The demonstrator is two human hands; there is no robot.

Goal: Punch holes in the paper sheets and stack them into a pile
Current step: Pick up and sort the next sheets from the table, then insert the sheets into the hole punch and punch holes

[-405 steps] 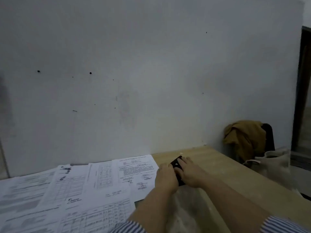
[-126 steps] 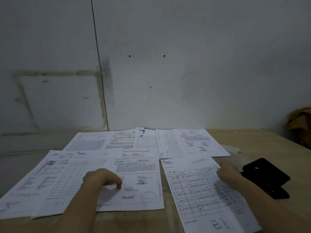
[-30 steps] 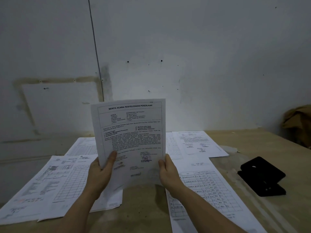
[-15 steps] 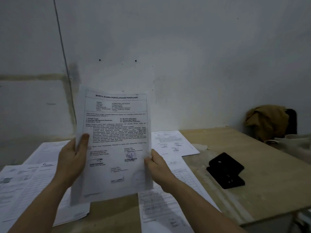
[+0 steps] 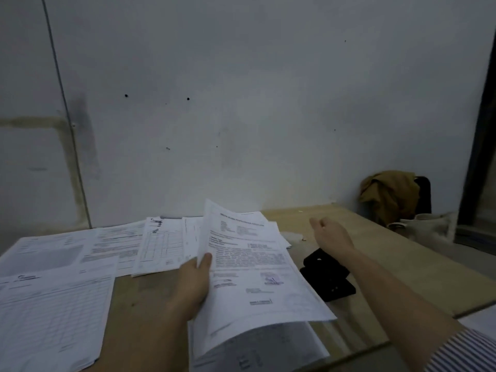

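Observation:
My left hand [image 5: 194,283] grips the left edge of a printed paper sheet [image 5: 249,267], which tilts low over the wooden table [image 5: 381,253]. My right hand [image 5: 331,233] is off the sheet, fingers apart and holding nothing, stretched out above and just beyond the black hole punch [image 5: 327,276]. The punch sits on the table right of the held sheet, partly hidden by my right forearm. Several other printed sheets [image 5: 53,299] lie spread across the left half of the table, and another sheet [image 5: 268,347] lies under the held one.
A white wall stands directly behind the table. At the far right, a brown garment [image 5: 389,191] hangs over a dark chair, with a pale bag [image 5: 426,226] beside it. The table's right edge runs diagonally at the lower right.
The sheet has dropped from upright in both hands to a low tilt in my left hand alone. My right hand let go and moved right, over the hole punch.

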